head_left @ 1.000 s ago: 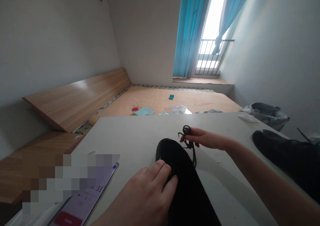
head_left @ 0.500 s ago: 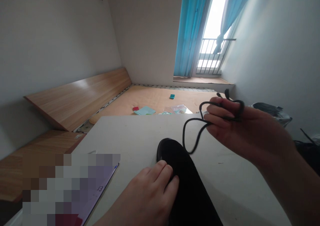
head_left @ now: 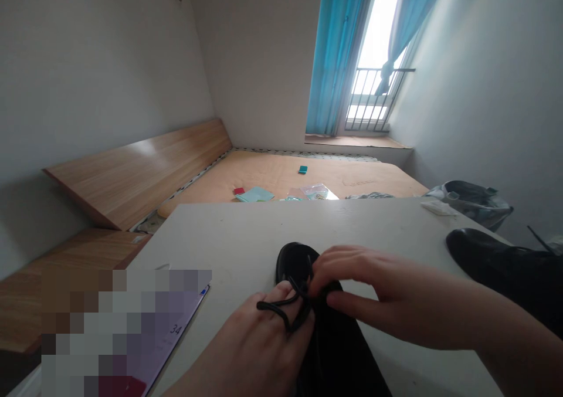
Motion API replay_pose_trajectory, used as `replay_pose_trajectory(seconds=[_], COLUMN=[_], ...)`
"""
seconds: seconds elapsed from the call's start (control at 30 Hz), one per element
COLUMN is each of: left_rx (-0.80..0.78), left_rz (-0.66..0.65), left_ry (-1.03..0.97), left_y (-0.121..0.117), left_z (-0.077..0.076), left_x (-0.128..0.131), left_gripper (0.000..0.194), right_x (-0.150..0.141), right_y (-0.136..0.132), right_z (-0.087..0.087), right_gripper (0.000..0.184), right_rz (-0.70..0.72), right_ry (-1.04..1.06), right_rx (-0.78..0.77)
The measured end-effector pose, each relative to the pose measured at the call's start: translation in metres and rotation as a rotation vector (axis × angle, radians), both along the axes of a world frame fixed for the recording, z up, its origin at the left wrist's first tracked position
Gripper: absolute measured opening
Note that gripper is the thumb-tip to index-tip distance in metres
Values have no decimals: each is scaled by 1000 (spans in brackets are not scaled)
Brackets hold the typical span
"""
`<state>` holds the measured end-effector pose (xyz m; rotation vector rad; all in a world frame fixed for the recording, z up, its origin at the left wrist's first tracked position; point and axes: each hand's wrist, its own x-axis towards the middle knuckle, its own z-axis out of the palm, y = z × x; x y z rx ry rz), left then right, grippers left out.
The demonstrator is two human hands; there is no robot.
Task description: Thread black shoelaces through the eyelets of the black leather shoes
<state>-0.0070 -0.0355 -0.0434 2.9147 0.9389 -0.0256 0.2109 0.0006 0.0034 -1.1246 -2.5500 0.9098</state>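
A black shoe point(head_left: 334, 350) lies toe-away on the white table point(head_left: 229, 238) right in front of me. My left hand point(head_left: 255, 344) rests on the shoe's left side, fingers curled against it. My right hand point(head_left: 378, 291) is over the shoe's top, pinching a bunched black shoelace point(head_left: 285, 309). The lace loops across the fingers of my left hand. Both hands meet above the shoe.
A second black shoe point(head_left: 505, 268) lies at the table's right edge. A phone point(head_left: 162, 338) with a lit screen lies at the lower left. A small white packet point(head_left: 437, 208) sits at the far right. Beyond the table are a bare bed base with small items and a bin.
My right hand lifted the lace off the table, raised it to the right, then brought it down onto the shoe beside my left hand. The left hand stayed on the shoe.
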Motion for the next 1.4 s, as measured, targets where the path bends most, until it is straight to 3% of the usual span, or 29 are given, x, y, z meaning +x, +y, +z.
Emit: replay_pose_trajectory(seconds=[0.17, 0.37, 0.47, 0.53, 0.63, 0.73, 0.87, 0.97, 1.07, 1.23, 1.4], left_rx=[-50, -99, -71, -8, 114, 257, 346, 321, 324, 424, 462], left_rz=[9, 57, 88, 91, 20, -51, -71, -77, -78, -100, -18], left_ry=[107, 102, 71, 38, -56, -207, -300, -255, -215, -219, -169], left_y=[3, 7, 6, 5, 3, -1, -2, 0, 3, 5, 2], left_z=[0, 15, 25, 29, 24, 13, 4, 3, 0, -13, -16], left_x=[2, 5, 0, -5, -11, -11, -7, -7, -6, 1, 5], left_gripper=[41, 36, 31, 29, 25, 29, 29, 23, 17, 5, 16], right_x=[-2, -12, -14, -15, -16, -17, -14, -8, -1, 11, 21], right_y=[-15, -21, -23, -27, -30, -30, -30, -30, -29, -26, -28], right_z=[8, -3, -2, -1, -4, -9, 0, 13, 20, 22, 17], right_gripper=[24, 21, 22, 13, 12, 18, 19, 19, 17, 21, 20], right_rz=[199, 306, 295, 235, 174, 204, 243, 197, 65, -128, -244], right_ry=[-79, -203, -247, -264, -244, -233, -178, -102, -42, -18, 52], right_rx=[-3, 79, 107, 125, 160, 162, 163, 195, 266, 460, 527])
